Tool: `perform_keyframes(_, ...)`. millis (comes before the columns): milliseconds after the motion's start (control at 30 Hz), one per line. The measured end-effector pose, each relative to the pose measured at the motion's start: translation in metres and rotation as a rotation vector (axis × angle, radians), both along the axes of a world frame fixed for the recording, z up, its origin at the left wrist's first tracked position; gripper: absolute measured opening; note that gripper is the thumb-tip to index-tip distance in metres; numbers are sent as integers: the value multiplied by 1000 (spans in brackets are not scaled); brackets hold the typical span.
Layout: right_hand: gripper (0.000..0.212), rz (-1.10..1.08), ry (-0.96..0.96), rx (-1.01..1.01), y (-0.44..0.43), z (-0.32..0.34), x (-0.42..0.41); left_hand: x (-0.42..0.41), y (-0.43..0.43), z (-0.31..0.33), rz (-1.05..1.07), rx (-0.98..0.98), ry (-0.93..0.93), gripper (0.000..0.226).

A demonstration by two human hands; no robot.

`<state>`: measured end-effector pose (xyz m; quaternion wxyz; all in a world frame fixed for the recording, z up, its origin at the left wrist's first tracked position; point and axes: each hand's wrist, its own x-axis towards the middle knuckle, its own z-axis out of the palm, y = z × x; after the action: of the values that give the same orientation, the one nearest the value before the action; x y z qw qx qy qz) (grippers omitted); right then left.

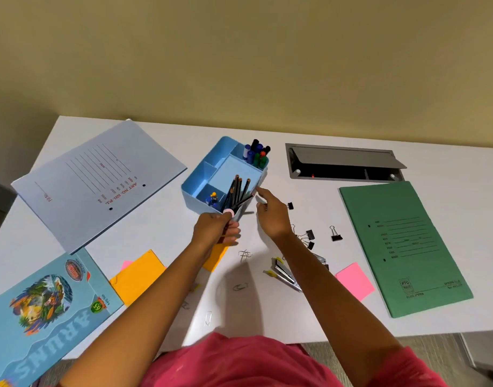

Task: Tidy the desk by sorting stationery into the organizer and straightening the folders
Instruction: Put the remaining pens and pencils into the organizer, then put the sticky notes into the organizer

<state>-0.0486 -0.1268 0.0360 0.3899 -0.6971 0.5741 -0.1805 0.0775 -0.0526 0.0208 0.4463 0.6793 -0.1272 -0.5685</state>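
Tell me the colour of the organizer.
The organizer is light blue, seen best in the head view.

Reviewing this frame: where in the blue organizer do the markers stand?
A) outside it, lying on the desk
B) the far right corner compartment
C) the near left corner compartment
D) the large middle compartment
B: the markers stand upright, bunched together, in the far right corner compartment of the organizer.
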Motion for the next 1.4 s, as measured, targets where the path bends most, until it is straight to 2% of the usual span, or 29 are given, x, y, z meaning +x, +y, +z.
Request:
perform_keyframes(67,44,3,0,-20,2,-1,-7,-16,0,0,29,-9,118,25)
perform_keyframes(167,44,-2,14,-22,5,-5,-22,-39,-3,1,34,18,195,25)
perform_keyframes(367,36,-62,15,5,9,-14,-60,-72,-11,10,55,2,198,36)
perform_keyframes(533,31,-139,-18,-13,19,-23,-100,-71,-6,15,-7,24,179,32)
perform_keyframes(600,33,-183,40,-24,21,-26,-119,-57,0,15,50,81,110,26)
perform_keyframes(667,35,-175,148,-59,25,-30,-142,-33,8,10,169,151,-33,13)
perform_keyframes(733,34,-204,239,-52,32,-35,-165,-7,13,6,320,220,-153,20)
perform_keyframes(833,33,-256,410,-54,42,-41,-194,20,12,5,455,167,-221,25)
perform_keyframes(900,34,-245,531,-2,48,-42,-209,28,7,4,337,158,-265,31)
perform_keyframes(1000,43,-209,610,94,55,-41,-224,27,2,4,182,160,-303,38)
perform_keyframes(1067,54,-180,644,102,57,-42,-230,22,0,4,159,158,-380,37)
perform_keyframes(1167,70,-223,597,121,54,-41,-231,14,2,6,118,170,-511,36)
perform_keyframes(1267,75,-244,611,141,48,-41,-230,6,7,6,122,171,-518,38)
perform_keyframes(1400,78,-207,731,174,38,-40,-232,-11,14,4,148,168,-497,39)
